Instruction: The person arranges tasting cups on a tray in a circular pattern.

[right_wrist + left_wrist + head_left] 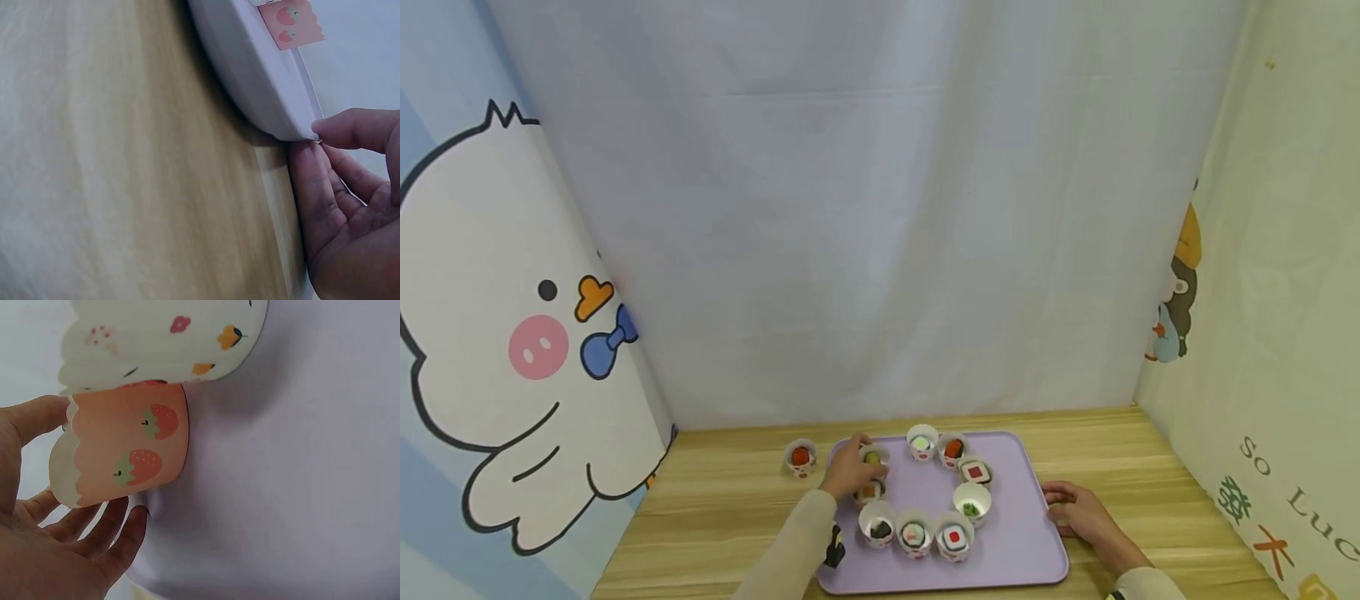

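My left hand (847, 468) is at the back left of a lilac tray (1022, 542), around a paper baking cup (125, 434) with strawberries printed on pink. Thumb and fingers lie on opposite sides of this cup, which stands on the tray and has something yellowish-green inside. A floral-patterned cup (150, 344) is right beside it in the left wrist view. At the tray's right edge, my right hand (1082, 517) pinches the rim, thumb on top and fingers beneath in the right wrist view.
Several more cups with sushi-like pieces form a ring on the tray, among them one with a dark piece (877, 525) and one with green bits (972, 504). Left of the tray, a cup with a red piece (801, 458) stands on the wooden table (700, 533). Curtains (887, 250) border the table.
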Demonstrator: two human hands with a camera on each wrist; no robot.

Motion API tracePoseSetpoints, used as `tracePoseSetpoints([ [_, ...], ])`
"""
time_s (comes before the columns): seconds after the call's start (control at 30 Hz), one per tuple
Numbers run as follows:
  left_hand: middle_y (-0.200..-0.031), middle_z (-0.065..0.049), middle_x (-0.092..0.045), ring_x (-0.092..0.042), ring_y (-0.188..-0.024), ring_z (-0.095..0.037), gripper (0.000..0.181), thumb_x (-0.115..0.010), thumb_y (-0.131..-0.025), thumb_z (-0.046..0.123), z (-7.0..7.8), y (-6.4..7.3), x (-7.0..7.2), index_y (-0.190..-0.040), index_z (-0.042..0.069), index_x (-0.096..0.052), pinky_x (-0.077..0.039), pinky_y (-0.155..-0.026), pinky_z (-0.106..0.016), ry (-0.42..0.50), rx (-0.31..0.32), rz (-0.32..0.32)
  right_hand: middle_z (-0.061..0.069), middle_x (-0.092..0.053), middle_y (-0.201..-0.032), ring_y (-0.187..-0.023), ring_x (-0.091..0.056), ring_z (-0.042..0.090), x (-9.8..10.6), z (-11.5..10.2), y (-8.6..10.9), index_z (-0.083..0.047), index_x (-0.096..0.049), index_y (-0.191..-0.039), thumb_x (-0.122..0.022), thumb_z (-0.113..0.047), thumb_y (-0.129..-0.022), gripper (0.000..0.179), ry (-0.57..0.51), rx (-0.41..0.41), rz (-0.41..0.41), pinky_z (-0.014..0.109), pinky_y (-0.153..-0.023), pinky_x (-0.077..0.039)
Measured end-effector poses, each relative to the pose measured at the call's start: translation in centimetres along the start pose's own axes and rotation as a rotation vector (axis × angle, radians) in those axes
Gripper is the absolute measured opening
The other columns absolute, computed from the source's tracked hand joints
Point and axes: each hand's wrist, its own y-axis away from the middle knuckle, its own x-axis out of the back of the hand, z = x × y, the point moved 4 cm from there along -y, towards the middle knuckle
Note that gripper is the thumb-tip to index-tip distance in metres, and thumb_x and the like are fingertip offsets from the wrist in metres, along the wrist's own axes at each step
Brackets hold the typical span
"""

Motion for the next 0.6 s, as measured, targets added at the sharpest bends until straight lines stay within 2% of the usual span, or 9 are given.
tracePoseSetpoints([
  [0.2,-0.115,-0.022,-0.062,-0.062,-0.092,-0.028,0.062,-0.076,-0.082,0.026,-0.2,0.5,0.6,-0.133,0.001,-0.050,-0.053,-0.071,-0.041,0.018,-0.026,-0.011,0.007,-0.063,-0.101,-0.084,-0.061,0.015,0.0,0.1,0.0,0.009,-0.051,-0.132,-0.060,0.009,-0.077,0.056,-0.006,0.005,0.000,0.036,-0.069,-0.057],
  [0.37,-0.127,-0.024,-0.058,-0.060,-0.104,-0.034,0.063,-0.076,-0.082,0.025,0.2,1.1,1.4,-0.135,0.001,-0.051,-0.052,-0.080,-0.047,0.026,-0.037,0.022,0.006,-0.062,-0.100,-0.084,-0.060,0.015,0.0,0.3,-0.2,0.009,-0.051,-0.132,-0.060,0.008,-0.076,0.056,-0.003,0.004,-0.001,0.035,-0.069,-0.057],
  [0.6,-0.131,-0.021,-0.058,-0.055,-0.120,-0.040,0.061,-0.075,-0.084,0.025,1.4,2.0,2.7,-0.137,0.005,-0.050,-0.049,-0.094,-0.053,0.083,-0.083,0.079,0.007,-0.062,-0.101,-0.086,-0.060,0.015,0.0,0.2,-0.1,0.010,-0.051,-0.132,-0.060,0.008,-0.077,0.056,-0.001,0.006,-0.009,0.036,-0.071,-0.058],
])
